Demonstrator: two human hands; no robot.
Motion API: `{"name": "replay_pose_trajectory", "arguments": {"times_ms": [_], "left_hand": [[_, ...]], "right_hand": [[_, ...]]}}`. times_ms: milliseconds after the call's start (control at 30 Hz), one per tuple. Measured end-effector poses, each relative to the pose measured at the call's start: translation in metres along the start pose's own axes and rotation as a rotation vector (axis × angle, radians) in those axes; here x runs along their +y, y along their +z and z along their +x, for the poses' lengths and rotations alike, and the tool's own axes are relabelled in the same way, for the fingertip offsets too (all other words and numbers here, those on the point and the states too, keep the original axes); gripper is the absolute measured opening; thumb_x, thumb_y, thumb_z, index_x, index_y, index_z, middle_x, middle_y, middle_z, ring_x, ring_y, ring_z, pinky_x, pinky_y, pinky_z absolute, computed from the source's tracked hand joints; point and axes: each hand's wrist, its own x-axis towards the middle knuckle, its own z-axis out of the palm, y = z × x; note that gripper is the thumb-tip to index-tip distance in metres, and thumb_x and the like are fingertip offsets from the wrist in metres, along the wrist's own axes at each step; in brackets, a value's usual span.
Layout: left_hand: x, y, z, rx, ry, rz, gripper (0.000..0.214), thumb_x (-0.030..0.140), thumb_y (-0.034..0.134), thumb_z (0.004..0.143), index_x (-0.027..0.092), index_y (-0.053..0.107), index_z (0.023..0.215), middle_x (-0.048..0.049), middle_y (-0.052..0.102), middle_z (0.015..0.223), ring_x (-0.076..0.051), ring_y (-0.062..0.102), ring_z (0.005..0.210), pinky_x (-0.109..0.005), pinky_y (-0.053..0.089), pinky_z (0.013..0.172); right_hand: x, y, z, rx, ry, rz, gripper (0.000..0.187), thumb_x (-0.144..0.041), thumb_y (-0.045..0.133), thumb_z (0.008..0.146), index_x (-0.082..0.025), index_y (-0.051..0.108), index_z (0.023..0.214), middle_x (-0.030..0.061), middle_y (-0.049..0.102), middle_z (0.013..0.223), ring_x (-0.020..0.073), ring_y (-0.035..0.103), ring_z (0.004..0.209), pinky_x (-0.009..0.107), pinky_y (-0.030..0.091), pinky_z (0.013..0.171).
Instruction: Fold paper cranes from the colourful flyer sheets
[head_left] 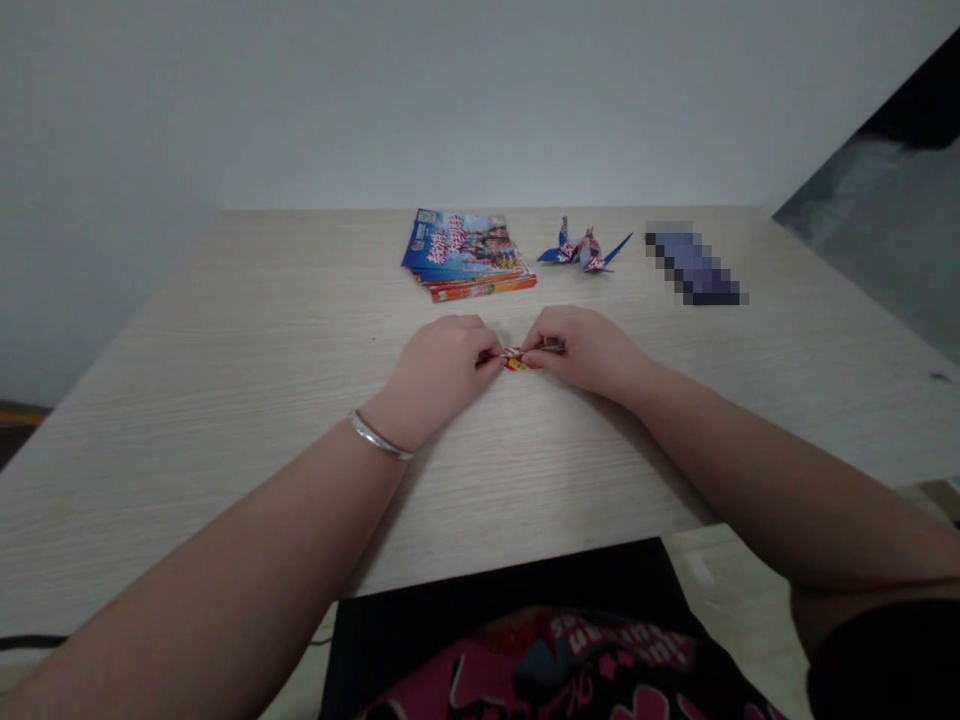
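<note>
A small folded piece of red, yellow and white printed paper [516, 359] lies on the wooden table [225, 330] at the centre. My left hand [442, 370], with a silver bangle on the wrist, pinches its left end with closed fingers. My right hand [585, 350] pinches its right end, fingers pressed together. Most of the paper is hidden between the fingertips.
A stack of colourful printed sheets [466, 255] lies behind the hands. A folded blue paper crane [583, 250] stands to its right, then a blurred dark oblong object [696, 265]. A grey wall rises behind the table. The table's near edge is by my lap.
</note>
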Motion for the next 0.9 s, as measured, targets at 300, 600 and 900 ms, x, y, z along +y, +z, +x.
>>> {"name": "replay_pose_trajectory", "arguments": {"times_ms": [300,600,900], "left_hand": [[-0.003,0.002,-0.001,0.031,0.057,-0.173,0.018,0.026,0.064,0.094,0.014,0.073,0.085,-0.0078,0.069,0.085,-0.023,0.062,0.085,-0.036,0.048,0.08],[-0.003,0.0,-0.005,0.124,0.086,-0.398,0.028,0.026,0.075,0.086,0.017,0.068,0.113,-0.0053,0.074,0.108,-0.02,0.067,0.096,-0.034,0.051,0.088],[-0.004,0.001,-0.006,0.195,0.089,-0.476,0.024,0.019,0.073,0.085,0.019,0.066,0.108,-0.0038,0.07,0.106,-0.018,0.065,0.097,-0.031,0.052,0.087]], "right_hand": [[0.001,-0.001,-0.002,-0.014,-0.074,-0.129,0.008,-0.018,0.067,0.091,-0.017,0.075,0.092,0.0094,0.074,0.096,0.0238,0.065,0.096,0.035,0.046,0.087],[0.006,0.002,-0.005,0.068,0.113,0.507,0.011,-0.03,0.072,0.083,-0.021,0.067,0.087,-0.0006,0.067,0.074,0.0149,0.059,0.068,0.029,0.044,0.065],[0.011,0.002,-0.003,-0.072,0.162,0.729,0.012,-0.032,0.074,0.08,-0.021,0.071,0.082,0.0015,0.074,0.08,0.0152,0.066,0.073,0.03,0.052,0.07]]}}
